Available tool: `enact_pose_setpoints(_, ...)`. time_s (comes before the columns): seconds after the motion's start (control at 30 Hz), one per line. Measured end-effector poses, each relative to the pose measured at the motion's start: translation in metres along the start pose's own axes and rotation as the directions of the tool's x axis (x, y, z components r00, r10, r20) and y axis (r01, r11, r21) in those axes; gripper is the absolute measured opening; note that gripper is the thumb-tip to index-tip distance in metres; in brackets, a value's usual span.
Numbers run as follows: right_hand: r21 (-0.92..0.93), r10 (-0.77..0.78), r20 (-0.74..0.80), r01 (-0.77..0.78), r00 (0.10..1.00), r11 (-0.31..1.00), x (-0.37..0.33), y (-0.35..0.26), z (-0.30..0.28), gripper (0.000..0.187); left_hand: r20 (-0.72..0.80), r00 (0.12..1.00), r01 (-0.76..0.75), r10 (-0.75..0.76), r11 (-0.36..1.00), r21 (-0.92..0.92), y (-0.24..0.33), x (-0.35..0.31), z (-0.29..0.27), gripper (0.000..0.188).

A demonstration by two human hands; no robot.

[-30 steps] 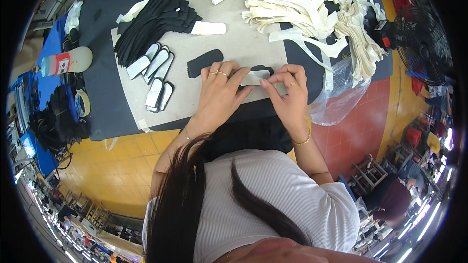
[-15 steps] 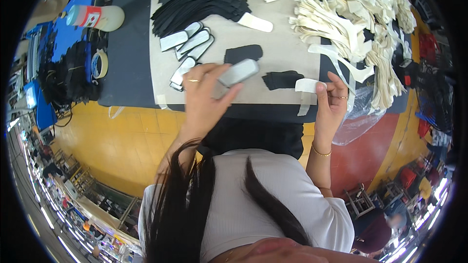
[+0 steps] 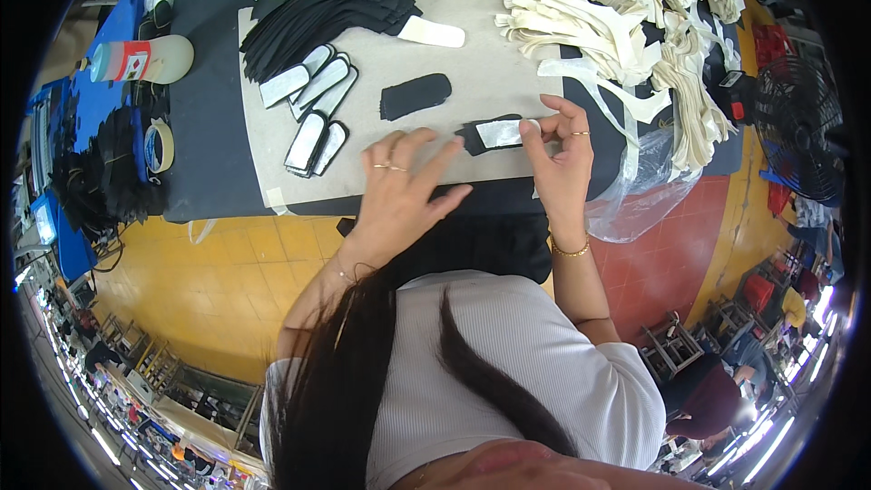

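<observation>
A: Take the lone black piece (image 3: 415,97) as our mark. What's different now?

B: Below and to the right of it, the white strip (image 3: 499,132) lies over the under piece (image 3: 468,140), a second dark piece. Half a second ago the strip was out to that piece's right, in the fingers, and the dark one lay bare.

A: So what does that mean for the work?

B: I'd judge the two layers are brought together but not yet finished with: the right hand (image 3: 561,163) is narrow, thumb and forefinger seemingly pinching the strip's right end.

A: And the left hand (image 3: 399,186)?

B: Below the mark, fingers spread, nothing visible in it. Its forefinger reaches close to the under piece's left end; I can't tell whether they touch. Moments ago it carried a white-faced piece, so it has been freed.

A: Where did that one go?

B: Probably onto the white-faced pieces (image 3: 324,82), left of the mark, though the view doesn't prove it.

A: Anything else around the mark?

B: The black stack (image 3: 327,14) fans out above and to the left; the cream bundle (image 3: 581,18) sits above and to the right.
</observation>
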State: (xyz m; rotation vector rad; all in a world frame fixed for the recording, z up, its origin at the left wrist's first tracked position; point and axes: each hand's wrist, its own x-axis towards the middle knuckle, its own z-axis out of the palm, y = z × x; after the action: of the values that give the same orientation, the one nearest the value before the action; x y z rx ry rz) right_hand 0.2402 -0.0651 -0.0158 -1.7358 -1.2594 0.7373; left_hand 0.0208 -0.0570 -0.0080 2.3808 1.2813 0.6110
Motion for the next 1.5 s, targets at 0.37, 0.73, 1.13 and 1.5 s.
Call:
enact_pose_setpoints(0.37,-0.028,0.052,-0.009,-0.052,0.999,0.998,-0.003,-0.001,0.001,0.035,0.083,0.993,-0.079,0.079,0.997,0.004,0.005,0.012,0.019,0.063)
enact_pose_setpoints(0.73,-0.237,-0.132,-0.059,0.114,0.990,0.965,-0.010,0.005,0.006,0.033,0.083,0.995,-0.062,0.061,0.998,0.013,0.007,0.016,0.023,0.063)
enact_pose_setpoints(1.13,-0.542,-0.206,-0.089,0.126,0.975,0.831,-0.008,0.015,-0.001,0.034,0.085,0.992,-0.098,0.094,0.994,0.047,0.006,0.021,0.021,0.060)
enact_pose_setpoints(1.5,-0.474,-0.178,-0.134,0.095,0.975,0.876,-0.003,0.008,-0.027,0.037,0.072,0.995,-0.074,0.075,0.997,-0.014,0.011,0.048,0.028,0.050)
